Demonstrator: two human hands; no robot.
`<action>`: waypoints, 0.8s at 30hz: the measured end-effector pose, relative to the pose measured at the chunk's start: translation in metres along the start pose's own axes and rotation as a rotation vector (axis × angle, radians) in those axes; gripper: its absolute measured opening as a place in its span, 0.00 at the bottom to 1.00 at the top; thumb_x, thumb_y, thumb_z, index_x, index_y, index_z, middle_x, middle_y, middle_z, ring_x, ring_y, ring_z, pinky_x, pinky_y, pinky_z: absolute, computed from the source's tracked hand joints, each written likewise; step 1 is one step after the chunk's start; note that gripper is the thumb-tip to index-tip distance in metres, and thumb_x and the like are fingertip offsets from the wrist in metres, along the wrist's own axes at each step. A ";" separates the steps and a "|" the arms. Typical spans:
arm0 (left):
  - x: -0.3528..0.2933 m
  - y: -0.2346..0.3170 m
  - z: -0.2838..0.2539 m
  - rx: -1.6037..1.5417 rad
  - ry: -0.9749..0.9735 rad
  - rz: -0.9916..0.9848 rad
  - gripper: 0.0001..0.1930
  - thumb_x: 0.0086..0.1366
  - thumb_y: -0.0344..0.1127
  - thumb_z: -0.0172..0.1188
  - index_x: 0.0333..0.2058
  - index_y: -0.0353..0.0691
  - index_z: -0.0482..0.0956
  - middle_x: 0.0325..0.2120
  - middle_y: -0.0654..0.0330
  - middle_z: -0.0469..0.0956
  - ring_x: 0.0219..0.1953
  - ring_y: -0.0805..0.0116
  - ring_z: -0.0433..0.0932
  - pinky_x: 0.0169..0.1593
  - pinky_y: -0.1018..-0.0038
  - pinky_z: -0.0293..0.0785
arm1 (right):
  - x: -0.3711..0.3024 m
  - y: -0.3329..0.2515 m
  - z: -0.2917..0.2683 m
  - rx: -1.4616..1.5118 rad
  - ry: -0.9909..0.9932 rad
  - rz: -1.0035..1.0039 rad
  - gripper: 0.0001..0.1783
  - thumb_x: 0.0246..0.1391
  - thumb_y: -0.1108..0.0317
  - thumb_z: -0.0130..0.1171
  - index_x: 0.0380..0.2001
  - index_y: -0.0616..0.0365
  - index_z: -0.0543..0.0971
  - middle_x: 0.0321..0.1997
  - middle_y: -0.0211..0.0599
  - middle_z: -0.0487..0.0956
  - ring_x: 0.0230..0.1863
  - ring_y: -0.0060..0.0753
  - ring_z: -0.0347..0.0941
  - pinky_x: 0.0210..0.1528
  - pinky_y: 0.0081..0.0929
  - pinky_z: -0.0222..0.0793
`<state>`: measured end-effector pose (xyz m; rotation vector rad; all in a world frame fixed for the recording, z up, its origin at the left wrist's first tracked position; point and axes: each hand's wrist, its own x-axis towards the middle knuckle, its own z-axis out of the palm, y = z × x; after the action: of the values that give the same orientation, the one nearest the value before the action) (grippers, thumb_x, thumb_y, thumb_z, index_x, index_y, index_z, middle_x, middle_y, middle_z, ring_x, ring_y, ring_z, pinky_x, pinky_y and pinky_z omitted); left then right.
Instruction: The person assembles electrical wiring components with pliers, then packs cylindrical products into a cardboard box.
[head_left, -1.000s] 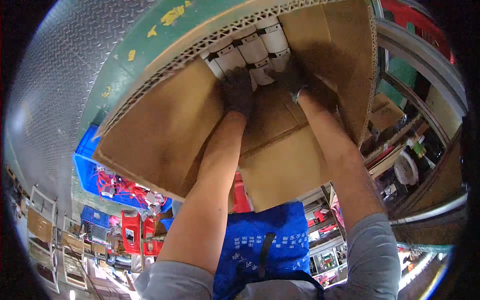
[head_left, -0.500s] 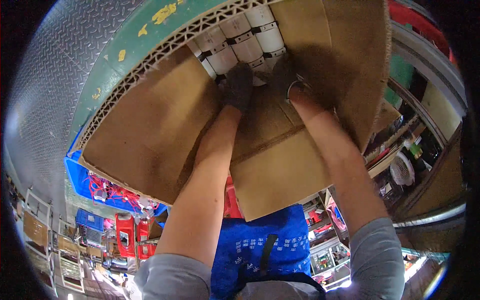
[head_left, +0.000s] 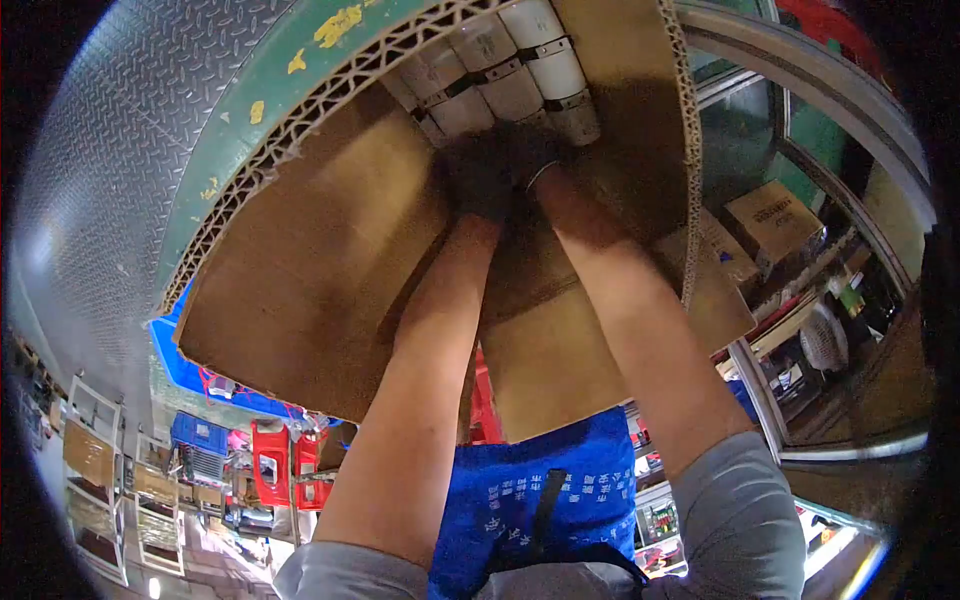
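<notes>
Both my arms reach down into a large open cardboard box [head_left: 290, 250]. At its far end lie several white cylinders [head_left: 552, 72] in rows, with dark bands or clips where their ends meet. My left hand [head_left: 474, 178], in a dark glove, is at the near edge of these rows. My right hand [head_left: 532, 152], gloved too with a light band at the wrist, is close beside the left, against the near cylinders. Deep shadow hides the fingers of both hands, so whether they grip anything is not visible.
Box flaps [head_left: 560, 375] stick out toward my blue apron [head_left: 590, 480]. Left of the box are a blue bin [head_left: 180, 350] and a red plastic stool [head_left: 272, 465]. On the right stand a metal-framed rack [head_left: 840, 80], a smaller carton [head_left: 775, 222] and a fan [head_left: 822, 338].
My right hand has moved left, closer to my left hand. The right box flap has swung inward, showing more of the rack and cartons beyond it.
</notes>
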<state>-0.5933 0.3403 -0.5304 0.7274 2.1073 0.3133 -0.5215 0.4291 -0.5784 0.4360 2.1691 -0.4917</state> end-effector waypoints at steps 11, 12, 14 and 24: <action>0.004 0.017 0.011 0.228 0.386 0.104 0.24 0.64 0.45 0.46 0.57 0.43 0.68 0.59 0.47 0.62 0.63 0.47 0.55 0.62 0.53 0.53 | -0.001 0.085 0.083 0.929 0.479 0.245 0.24 0.61 0.59 0.46 0.58 0.55 0.67 0.58 0.42 0.70 0.54 0.36 0.68 0.56 0.33 0.65; 0.019 0.059 0.005 0.142 0.414 0.149 0.24 0.64 0.45 0.46 0.57 0.43 0.68 0.59 0.47 0.62 0.63 0.47 0.55 0.62 0.53 0.53 | -0.017 0.150 0.074 1.003 0.715 0.311 0.26 0.59 0.56 0.50 0.57 0.56 0.68 0.55 0.41 0.73 0.47 0.36 0.73 0.53 0.33 0.67; 0.022 0.038 -0.007 -0.636 0.082 0.040 0.25 0.64 0.43 0.46 0.59 0.44 0.64 0.59 0.47 0.63 0.63 0.47 0.56 0.63 0.56 0.53 | -0.036 0.131 0.063 0.472 0.781 0.109 0.26 0.57 0.56 0.52 0.56 0.55 0.68 0.53 0.42 0.74 0.47 0.37 0.73 0.52 0.32 0.68; 0.069 0.033 -0.099 0.211 -0.473 0.624 0.44 0.38 0.47 0.72 0.56 0.36 0.67 0.55 0.46 0.68 0.58 0.49 0.65 0.64 0.65 0.57 | -0.089 0.116 -0.098 1.144 0.176 -0.205 0.34 0.44 0.50 0.64 0.54 0.50 0.69 0.51 0.38 0.75 0.49 0.39 0.72 0.54 0.43 0.67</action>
<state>-0.6914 0.4118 -0.5014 1.4315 1.4409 0.2212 -0.4809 0.5648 -0.4737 0.8713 1.8984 -1.8711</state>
